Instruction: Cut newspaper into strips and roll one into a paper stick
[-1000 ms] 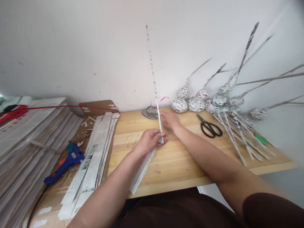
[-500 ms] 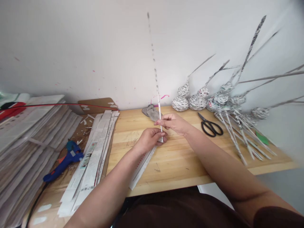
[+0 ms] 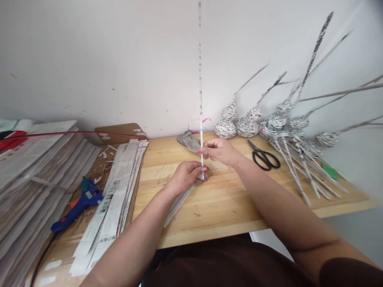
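Note:
A long thin rolled newspaper tube (image 3: 200,95) stands almost upright above the table, its upper end near the top of the view. My left hand (image 3: 189,175) pinches its bottom end, where a flat newspaper strip (image 3: 179,205) runs out toward the table's front edge, partly under my left forearm. Just higher, the thumb and fingers of my right hand (image 3: 220,152) are closed around the tube. Behind the hands, a crumpled grey cloth (image 3: 189,140) lies against the wall.
Black-handled scissors (image 3: 265,157) lie right of my hands. Several woven paper gourds (image 3: 226,126) with long stems line the wall, with loose paper tubes (image 3: 295,171) before them. Leftward are cut newspaper strips (image 3: 110,211), a blue glue gun (image 3: 78,207) and a tall newspaper stack (image 3: 38,191).
The paper tube has swung from leaning left to nearly vertical, and less of the loose strip shows. Both hands keep their hold, the right slightly higher. The view has shifted slightly.

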Demonstrator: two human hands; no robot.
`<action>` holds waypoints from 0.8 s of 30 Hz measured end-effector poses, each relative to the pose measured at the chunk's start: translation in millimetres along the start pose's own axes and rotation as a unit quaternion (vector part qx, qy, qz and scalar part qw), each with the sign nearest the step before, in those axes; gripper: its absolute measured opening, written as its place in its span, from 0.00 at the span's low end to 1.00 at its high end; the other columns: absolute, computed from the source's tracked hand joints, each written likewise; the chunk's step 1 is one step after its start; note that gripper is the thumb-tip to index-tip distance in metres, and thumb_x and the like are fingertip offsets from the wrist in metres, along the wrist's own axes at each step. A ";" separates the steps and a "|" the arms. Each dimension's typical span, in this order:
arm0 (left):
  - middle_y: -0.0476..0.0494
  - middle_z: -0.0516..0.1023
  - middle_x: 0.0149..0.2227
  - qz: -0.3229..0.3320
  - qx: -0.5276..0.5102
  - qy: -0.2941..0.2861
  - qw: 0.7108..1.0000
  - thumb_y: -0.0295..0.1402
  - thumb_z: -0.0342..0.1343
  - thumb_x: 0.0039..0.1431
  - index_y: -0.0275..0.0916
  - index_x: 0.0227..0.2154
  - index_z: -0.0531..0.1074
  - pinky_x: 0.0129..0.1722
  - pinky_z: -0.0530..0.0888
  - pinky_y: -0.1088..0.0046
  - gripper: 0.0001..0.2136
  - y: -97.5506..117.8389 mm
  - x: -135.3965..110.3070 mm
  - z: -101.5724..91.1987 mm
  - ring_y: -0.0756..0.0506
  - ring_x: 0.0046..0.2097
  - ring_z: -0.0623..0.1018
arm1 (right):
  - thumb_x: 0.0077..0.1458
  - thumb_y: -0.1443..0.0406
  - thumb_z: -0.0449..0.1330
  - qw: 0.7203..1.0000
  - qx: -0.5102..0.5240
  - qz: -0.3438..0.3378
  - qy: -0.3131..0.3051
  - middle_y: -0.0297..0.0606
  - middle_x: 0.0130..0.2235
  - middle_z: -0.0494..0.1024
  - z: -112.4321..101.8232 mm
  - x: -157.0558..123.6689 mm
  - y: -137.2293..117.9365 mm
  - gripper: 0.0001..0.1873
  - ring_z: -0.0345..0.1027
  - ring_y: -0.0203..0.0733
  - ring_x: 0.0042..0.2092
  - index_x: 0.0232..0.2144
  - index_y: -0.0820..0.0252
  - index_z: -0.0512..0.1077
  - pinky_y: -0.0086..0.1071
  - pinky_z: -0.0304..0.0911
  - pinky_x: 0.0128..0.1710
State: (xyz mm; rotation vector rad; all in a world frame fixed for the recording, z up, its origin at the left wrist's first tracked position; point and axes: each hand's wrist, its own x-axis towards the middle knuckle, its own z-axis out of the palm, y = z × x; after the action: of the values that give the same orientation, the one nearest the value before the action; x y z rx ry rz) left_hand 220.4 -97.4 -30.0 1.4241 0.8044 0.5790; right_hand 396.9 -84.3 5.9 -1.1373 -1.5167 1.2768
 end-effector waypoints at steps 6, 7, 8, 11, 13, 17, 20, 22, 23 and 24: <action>0.41 0.78 0.31 0.011 0.001 -0.010 1.000 0.43 0.57 0.56 0.33 0.29 0.75 0.33 0.75 0.72 0.15 -0.3 0.0 -0.4 0.49 0.32 0.76 | 0.40 0.53 0.70 1.000 -0.005 -0.011 0.011 0.30 0.22 0.69 0.0 -0.1 -0.2 0.19 0.55 0.30 0.24 0.22 0.63 0.72 0.28 0.49 0.24; 0.41 0.78 0.31 0.011 0.001 -0.008 1.000 0.42 0.57 0.55 0.33 0.29 0.75 0.33 0.75 0.72 0.15 -0.3 0.0 -0.5 0.49 0.32 0.76 | 0.39 0.54 0.71 0.999 0.001 -0.016 0.031 0.29 0.22 0.69 0.4 -0.1 -0.6 0.19 0.56 0.31 0.25 0.21 0.62 0.71 0.28 0.50 0.24; 0.41 0.78 0.31 0.011 0.001 -0.003 1.000 0.42 0.57 0.55 0.33 0.30 0.75 0.33 0.76 0.71 0.14 -0.1 -0.1 -0.6 0.48 0.33 0.76 | 0.39 0.53 0.71 0.999 0.003 -0.016 0.034 0.29 0.22 0.69 0.7 -0.2 -1.2 0.19 0.57 0.31 0.25 0.21 0.62 0.71 0.29 0.50 0.25; 0.41 0.78 0.31 0.011 0.010 0.010 1.000 0.41 0.57 0.56 0.33 0.30 0.75 0.35 0.77 0.69 0.13 0.8 -0.6 -0.8 0.47 0.34 0.77 | 0.45 0.51 0.67 1.000 -0.011 0.007 -0.027 0.31 0.23 0.70 0.4 -1.0 -3.3 0.19 0.56 0.30 0.24 0.27 0.63 0.76 0.28 0.48 0.23; 0.41 0.78 0.31 0.010 0.015 0.010 1.000 0.41 0.56 0.56 0.33 0.30 0.75 0.35 0.77 0.69 0.13 1.3 -1.1 -0.4 0.47 0.34 0.77 | 0.45 0.52 0.67 0.999 -0.014 0.008 -0.044 0.31 0.23 0.70 0.3 -1.0 -3.1 0.19 0.55 0.30 0.24 0.27 0.64 0.76 0.28 0.47 0.23; 0.41 0.78 0.32 0.005 0.018 0.005 1.000 0.40 0.55 0.57 0.34 0.31 0.75 0.35 0.77 0.69 0.13 0.9 -1.1 0.8 0.47 0.35 0.77 | 0.38 0.55 0.72 0.999 0.024 -0.025 0.042 0.28 0.21 0.67 1.6 -0.2 -0.8 0.19 0.56 0.30 0.25 0.20 0.63 0.70 0.28 0.47 0.23; 0.41 0.78 0.31 0.002 0.017 0.014 1.000 0.39 0.55 0.57 0.34 0.31 0.75 0.36 0.77 0.69 0.12 0.8 -0.7 1.2 0.47 0.35 0.77 | 0.43 0.54 0.69 1.000 0.018 0.003 0.007 0.29 0.22 0.68 1.9 -1.0 -2.0 0.18 0.55 0.30 0.24 0.25 0.63 0.74 0.28 0.45 0.22; 0.41 0.78 0.31 0.003 0.017 0.016 1.000 0.39 0.55 0.57 0.34 0.30 0.75 0.36 0.77 0.69 0.12 1.3 -0.6 1.2 0.47 0.35 0.77 | 0.44 0.53 0.69 1.000 0.007 0.017 -0.024 0.29 0.22 0.68 1.7 -1.7 -3.3 0.18 0.54 0.29 0.23 0.26 0.64 0.75 0.28 0.45 0.22; 0.41 0.78 0.32 0.004 0.018 0.015 1.000 0.39 0.55 0.57 0.34 0.30 0.75 0.36 0.77 0.69 0.12 1.6 -0.7 1.2 0.47 0.35 0.77 | 0.43 0.54 0.70 1.000 0.007 0.013 -0.019 0.29 0.22 0.68 1.6 -1.8 -3.6 0.18 0.53 0.29 0.23 0.25 0.64 0.75 0.28 0.45 0.22; 0.41 0.78 0.32 0.005 0.020 0.013 1.000 0.39 0.55 0.57 0.34 0.30 0.75 0.36 0.77 0.69 0.12 1.8 -0.8 1.3 0.47 0.35 0.77 | 0.40 0.55 0.71 1.000 0.011 0.003 -0.001 0.28 0.21 0.67 1.5 -1.8 -3.5 0.18 0.53 0.29 0.23 0.23 0.63 0.73 0.28 0.46 0.22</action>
State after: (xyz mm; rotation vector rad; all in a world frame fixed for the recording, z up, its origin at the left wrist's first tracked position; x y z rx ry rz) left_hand 221.1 -98.7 -28.1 1.4602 0.8328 0.5930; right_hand 395.4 -86.7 9.1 -1.1278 -1.4987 1.2969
